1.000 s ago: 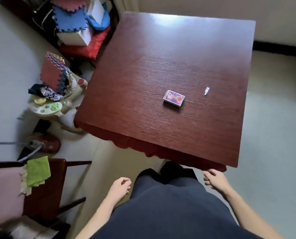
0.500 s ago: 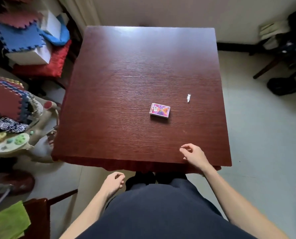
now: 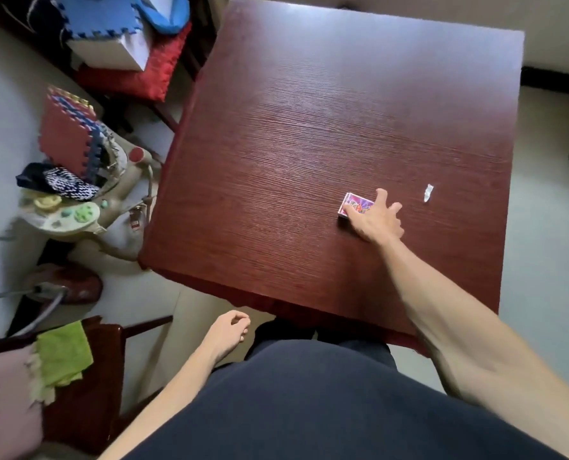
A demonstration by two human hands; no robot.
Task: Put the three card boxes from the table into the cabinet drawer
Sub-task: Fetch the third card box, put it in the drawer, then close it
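Right hand point(image 3: 377, 218) rests on the purple-and-pink printed card box point(image 3: 356, 206) at 3 o'clock on the dark red wooden counter point(image 3: 309, 127), fingers spread, not yet clamped. Left hand point(image 3: 228, 330) hangs loosely curled, empty. Risk: flat box skids on slick wood under a shallow pinch.

The dark red wooden table point(image 3: 309, 144) in front of me carries one card box point(image 3: 354, 204), lying flat on its right half. My right hand point(image 3: 377, 220) rests over the box. A small white scrap point(image 3: 427, 193) lies near, apart from both.
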